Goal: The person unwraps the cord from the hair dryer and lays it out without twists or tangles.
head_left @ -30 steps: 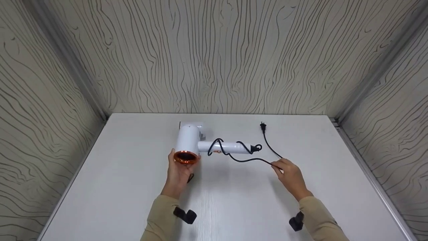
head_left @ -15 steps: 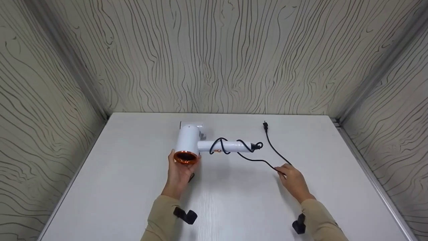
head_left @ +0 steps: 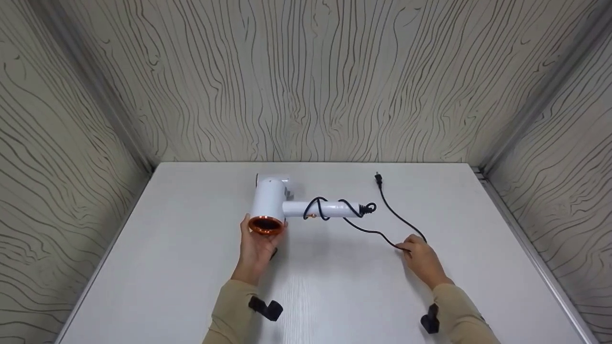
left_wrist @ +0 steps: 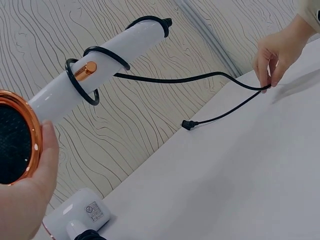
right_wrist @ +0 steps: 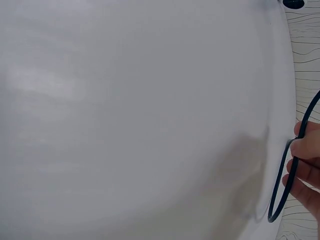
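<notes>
My left hand (head_left: 254, 251) grips a white hair dryer (head_left: 268, 198) by its barrel, close to the copper-coloured ring round its dark end. The handle points right, with a black power cord (left_wrist: 170, 80) looped round it. A small copper button (left_wrist: 86, 71) shows on the handle in the left wrist view. Between thumb and fingers, my right hand (head_left: 421, 260) pinches the cord to the right of the handle. Past that hand the cord bends back to its two-pin plug (head_left: 378, 179), which is toward the table's far side. The right wrist view shows a cord loop (right_wrist: 280, 200) below the fingers.
A second white hair dryer (left_wrist: 82, 212) stands on the table behind the held one, mostly hidden in the head view; dark cord is bunched by it. Wood-patterned panels (head_left: 306, 81) enclose the white table (head_left: 181, 267) at the back and both sides.
My right hand has moved right and toward me with the cord. The loops on the handle have shifted slightly, and the plug has shifted a little right. My left hand has stayed in place.
</notes>
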A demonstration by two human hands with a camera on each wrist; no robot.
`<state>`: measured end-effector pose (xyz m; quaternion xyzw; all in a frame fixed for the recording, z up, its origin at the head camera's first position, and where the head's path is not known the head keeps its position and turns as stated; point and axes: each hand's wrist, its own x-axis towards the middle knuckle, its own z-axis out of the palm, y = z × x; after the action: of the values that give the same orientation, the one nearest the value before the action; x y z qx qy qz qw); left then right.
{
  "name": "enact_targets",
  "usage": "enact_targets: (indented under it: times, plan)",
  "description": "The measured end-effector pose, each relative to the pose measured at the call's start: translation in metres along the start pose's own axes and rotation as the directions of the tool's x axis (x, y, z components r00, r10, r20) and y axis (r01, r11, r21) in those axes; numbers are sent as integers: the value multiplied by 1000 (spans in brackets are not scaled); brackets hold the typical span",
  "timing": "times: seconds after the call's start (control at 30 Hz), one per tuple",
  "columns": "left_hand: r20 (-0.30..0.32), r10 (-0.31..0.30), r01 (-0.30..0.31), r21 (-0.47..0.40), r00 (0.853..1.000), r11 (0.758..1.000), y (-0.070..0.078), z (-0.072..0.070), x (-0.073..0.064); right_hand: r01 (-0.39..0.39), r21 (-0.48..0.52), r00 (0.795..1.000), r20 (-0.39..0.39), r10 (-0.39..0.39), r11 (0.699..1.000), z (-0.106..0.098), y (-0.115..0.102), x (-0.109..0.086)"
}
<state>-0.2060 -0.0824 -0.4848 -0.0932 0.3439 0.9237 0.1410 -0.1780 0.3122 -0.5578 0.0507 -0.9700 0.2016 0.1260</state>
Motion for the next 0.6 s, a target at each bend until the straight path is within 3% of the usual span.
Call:
enact_targets:
  times: [0.13, 0.4, 0.6]
  plan:
    - [1, 0, 0, -17, 1000, 1000, 0, 1, -1, -2, -9, 1000, -8, 2, 1000, 0, 5, -2]
    - [31, 23, -24, 34, 999, 999, 2, 0, -4, 9, -31, 1000, -16, -9, 999, 2, 15, -3]
    - [25, 21, -21, 22, 999, 1000, 2, 1, -4, -43, -2, 999, 27, 43, 999, -4, 22, -3]
